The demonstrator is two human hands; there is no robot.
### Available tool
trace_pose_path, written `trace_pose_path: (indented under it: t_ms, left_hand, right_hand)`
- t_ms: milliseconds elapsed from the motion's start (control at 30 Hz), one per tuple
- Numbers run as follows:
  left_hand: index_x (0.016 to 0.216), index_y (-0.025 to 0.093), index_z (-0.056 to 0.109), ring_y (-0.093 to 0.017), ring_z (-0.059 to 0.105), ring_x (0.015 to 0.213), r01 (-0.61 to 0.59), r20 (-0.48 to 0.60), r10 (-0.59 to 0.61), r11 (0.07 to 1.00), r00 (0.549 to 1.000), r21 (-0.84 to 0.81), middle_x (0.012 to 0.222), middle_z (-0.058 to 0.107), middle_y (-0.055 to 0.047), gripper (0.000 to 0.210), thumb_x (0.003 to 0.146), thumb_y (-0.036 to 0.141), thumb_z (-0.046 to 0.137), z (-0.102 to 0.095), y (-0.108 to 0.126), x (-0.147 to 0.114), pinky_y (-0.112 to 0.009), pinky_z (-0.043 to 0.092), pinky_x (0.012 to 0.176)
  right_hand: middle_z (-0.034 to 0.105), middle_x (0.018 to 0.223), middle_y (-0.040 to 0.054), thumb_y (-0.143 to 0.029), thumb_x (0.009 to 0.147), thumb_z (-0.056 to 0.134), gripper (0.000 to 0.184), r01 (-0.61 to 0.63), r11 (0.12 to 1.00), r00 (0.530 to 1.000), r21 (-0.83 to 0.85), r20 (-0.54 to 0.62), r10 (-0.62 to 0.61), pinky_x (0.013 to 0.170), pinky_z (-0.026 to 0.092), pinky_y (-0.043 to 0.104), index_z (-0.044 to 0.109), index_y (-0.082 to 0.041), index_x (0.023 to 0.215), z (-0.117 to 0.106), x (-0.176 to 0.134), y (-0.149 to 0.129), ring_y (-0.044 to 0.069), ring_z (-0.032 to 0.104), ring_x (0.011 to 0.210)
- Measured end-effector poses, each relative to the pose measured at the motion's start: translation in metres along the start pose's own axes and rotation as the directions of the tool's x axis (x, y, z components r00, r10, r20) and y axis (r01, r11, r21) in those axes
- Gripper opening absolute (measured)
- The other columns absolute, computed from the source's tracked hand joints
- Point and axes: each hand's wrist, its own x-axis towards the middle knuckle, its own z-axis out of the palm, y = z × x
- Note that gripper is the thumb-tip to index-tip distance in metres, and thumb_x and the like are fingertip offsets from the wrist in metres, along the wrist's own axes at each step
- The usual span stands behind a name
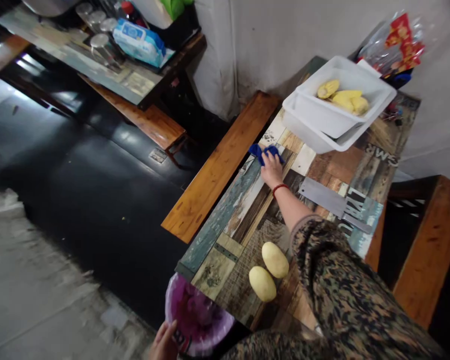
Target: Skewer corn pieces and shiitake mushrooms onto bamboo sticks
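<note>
My right hand (272, 169), with a red band at its wrist, presses a blue cloth (255, 151) onto the patterned table near its left edge. At the lower left, the fingers of my left hand (165, 340) close on the rim of a purple bin (225, 324), held just below the table's near corner. Two peeled potatoes (275, 259) lie side by side on the near part of the table. To the right of my right forearm a cleaver (324, 196) rests flat, its handle pointing right.
Nested white plastic tubs (315, 135) with peeled yellow corn (345, 99) stand at the table's far end, beside a clear and red bag (399, 47). Wooden benches (219, 170) flank the table. Another table (135, 82) with wet wipes (138, 42) and glass jars is at the upper left.
</note>
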Motion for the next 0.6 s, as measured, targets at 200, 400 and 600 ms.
trace_pose_path:
  t_ms: [200, 400, 600]
  left_hand:
    - [0.075, 0.022, 0.066, -0.019, 0.065, 0.056, -0.027, 0.090, 0.033, 0.998, 0.995, -0.057, 0.068, 0.072, 0.001, 0.035, 0.048, 0.031, 0.087, 0.002, 0.003, -0.010, -0.029, 0.050, 0.052]
    - [0.073, 0.016, 0.060, -0.012, 0.058, 0.053, -0.051, 0.120, 0.064, 0.993, 0.991, -0.110, 0.060, 0.064, 0.003, 0.038, 0.051, 0.029, 0.087, -0.021, -0.013, 0.004, -0.022, 0.044, 0.054]
    - [0.070, 0.017, 0.055, -0.008, 0.050, 0.049, -0.093, 0.172, 0.123, 0.981, 0.977, -0.173, 0.056, 0.056, 0.006, 0.037, 0.056, 0.031, 0.087, -0.048, -0.034, 0.007, -0.020, 0.040, 0.050]
  right_hand:
    - [0.060, 0.138, 0.0070, -0.001, 0.082, 0.047, 0.054, 0.370, 0.876, 0.774, 0.308, 0.419, -0.475, 0.111, 0.036, 0.054, 0.066, -0.026, 0.127, 0.075, -0.184, -0.088, 0.031, 0.042, 0.136]
    - [0.064, 0.132, 0.0021, 0.000, 0.080, 0.041, 0.059, 0.304, 0.841, 0.752, 0.447, 0.430, -0.500, 0.112, 0.041, 0.046, 0.066, -0.029, 0.125, 0.062, -0.220, -0.100, 0.021, 0.055, 0.124]
    - [0.048, 0.148, 0.0130, -0.003, 0.082, 0.047, 0.057, 0.184, 0.967, 0.930, 0.176, 0.288, -0.229, 0.121, 0.011, 0.061, 0.055, -0.014, 0.138, 0.063, -0.186, -0.102, 0.033, 0.032, 0.142]
